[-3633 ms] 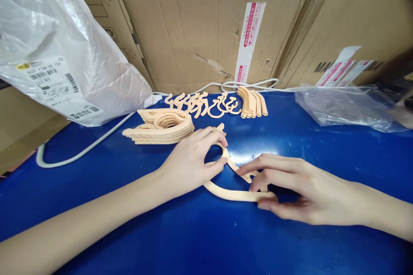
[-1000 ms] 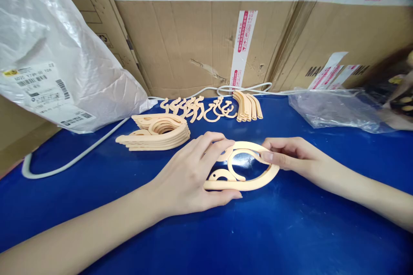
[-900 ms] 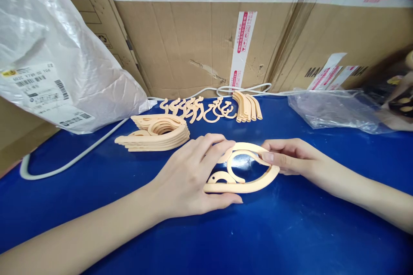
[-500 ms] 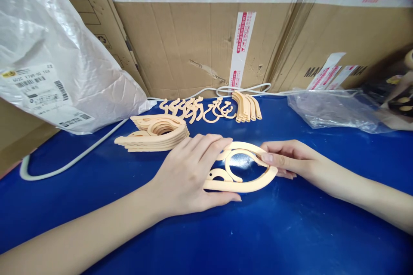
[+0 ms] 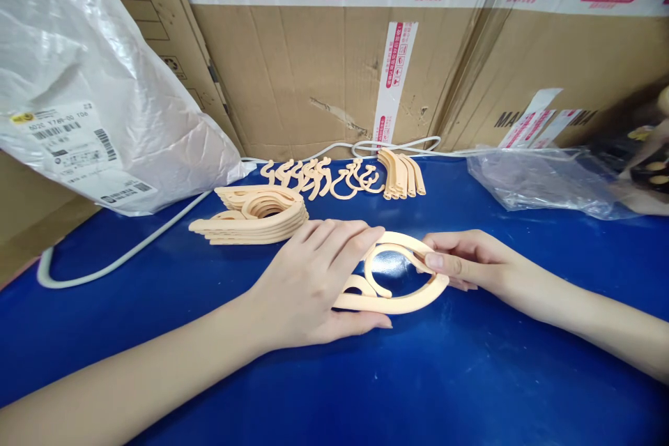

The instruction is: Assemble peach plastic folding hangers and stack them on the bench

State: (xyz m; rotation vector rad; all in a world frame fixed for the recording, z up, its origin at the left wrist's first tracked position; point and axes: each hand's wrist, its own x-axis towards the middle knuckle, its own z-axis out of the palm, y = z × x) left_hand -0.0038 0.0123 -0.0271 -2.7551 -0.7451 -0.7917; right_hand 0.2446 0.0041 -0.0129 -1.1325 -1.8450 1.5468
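A beige plastic folding hanger (image 5: pixel 402 303), folded into a loop with its hook curled inside, is held between both hands above the blue table. My left hand (image 5: pixel 313 282) wraps over its left end and hides that part; the thumb lies along the near side. With thumb and fingers, my right hand (image 5: pixel 460 261) pinches the rounded right end. Just beyond my left hand lies a neat stack of folded hangers (image 5: pixel 256 219). Farther back are several loose hooks (image 5: pixel 297 175) and a bunch of curved hanger arms (image 5: pixel 400 174).
Cardboard boxes (image 5: pixel 303 70) stand along the back edge of the blue table (image 5: pixel 334 390). A white plastic bag (image 5: pixel 104 83) with a label leans at the left. A white cable (image 5: pixel 130 254) runs over the table. Clear plastic wrap (image 5: pixel 548 178) lies at the back right.
My left hand has shifted very slightly over the hanger, covering a little more of its left end. The right hand keeps its pinch; the view has moved a little.
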